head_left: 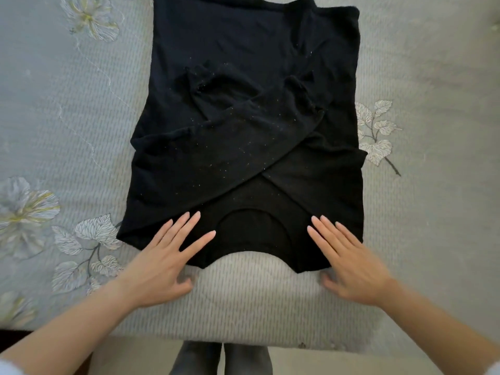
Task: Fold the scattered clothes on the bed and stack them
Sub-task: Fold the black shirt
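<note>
black sweater on bed, collar near | left hand, right hand flat, fingers straight, pressing shoulders

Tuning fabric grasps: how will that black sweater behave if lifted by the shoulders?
Probably floppy: the black sweater lies flat with soft creases, so it would likely sag between the left hand and right hand. Its crossed sleeves rest loose on top and may well fall open. Pushed, it would likely bunch on the quilted bedspread.

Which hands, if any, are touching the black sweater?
Touching, both. The head view shows the left hand and the right hand with straight fingers lying flat on the black sweater, either side of its neckline.
</note>
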The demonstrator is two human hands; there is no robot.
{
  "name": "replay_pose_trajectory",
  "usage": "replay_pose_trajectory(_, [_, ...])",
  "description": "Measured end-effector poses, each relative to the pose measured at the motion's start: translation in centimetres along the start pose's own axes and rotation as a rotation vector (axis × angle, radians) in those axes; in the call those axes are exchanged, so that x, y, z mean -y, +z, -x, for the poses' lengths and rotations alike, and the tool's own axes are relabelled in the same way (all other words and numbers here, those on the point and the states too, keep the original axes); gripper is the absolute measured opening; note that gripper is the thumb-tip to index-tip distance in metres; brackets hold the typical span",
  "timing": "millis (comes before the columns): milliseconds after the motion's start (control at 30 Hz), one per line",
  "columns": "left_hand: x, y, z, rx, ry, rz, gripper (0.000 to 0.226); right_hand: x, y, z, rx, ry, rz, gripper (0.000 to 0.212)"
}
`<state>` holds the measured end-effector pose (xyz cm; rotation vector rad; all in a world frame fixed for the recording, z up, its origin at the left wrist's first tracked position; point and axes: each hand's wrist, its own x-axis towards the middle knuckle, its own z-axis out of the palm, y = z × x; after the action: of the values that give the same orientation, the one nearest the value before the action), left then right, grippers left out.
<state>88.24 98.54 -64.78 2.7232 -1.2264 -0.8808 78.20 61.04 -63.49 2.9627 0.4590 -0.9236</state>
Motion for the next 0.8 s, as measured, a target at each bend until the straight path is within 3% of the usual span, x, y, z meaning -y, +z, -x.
replay_pose_trajectory(133, [-0.6,-0.9,-2.2,-0.136,-0.09,-0.09,0.093,0.8,-0.5,-2.9,-0.138,0.161,-0.122,0.076])
replay_pose_trajectory(233, [-0.6,-2.2,-3.8,-0.188,-0.113,-0.141,0.076,1.2,-1.9,-4.4,-0.129,0.251,-0.254,0.059])
replay_pose_trajectory(367, [-0.9,-5.9,-5.0,-0.073,-0.266,0.156,0.033,1.2,-4.7,-4.7,-0.199,0.468,-0.585,0.047])
replay_pose_trajectory(433, [-1.1,-8.0,-5.1,-0.071,-0.281,0.225,0.02,1.1,-6.0,-4.3,-0.13,0.477,-0.648,0.045])
replay_pose_trajectory(533, [-1.0,-9.2,-4.9,0.114,-0.289,0.296,0.031,1.2,-7.3,-3.0,0.099,0.438,-0.711,0.034])
replay_pose_trajectory(733, [-3.0,-9.6,-1.9,0.753,-0.301,0.596,0.012,3.3,-8.8,0.2,0.676,0.379,-0.847,0.008])
replay_pose_trajectory(800, [-2.3,-10.1,-1.4,0.859,-0.291,0.749,0.013,2.8,-9.1,0.4,0.728,0.376,-0.924,0.017])
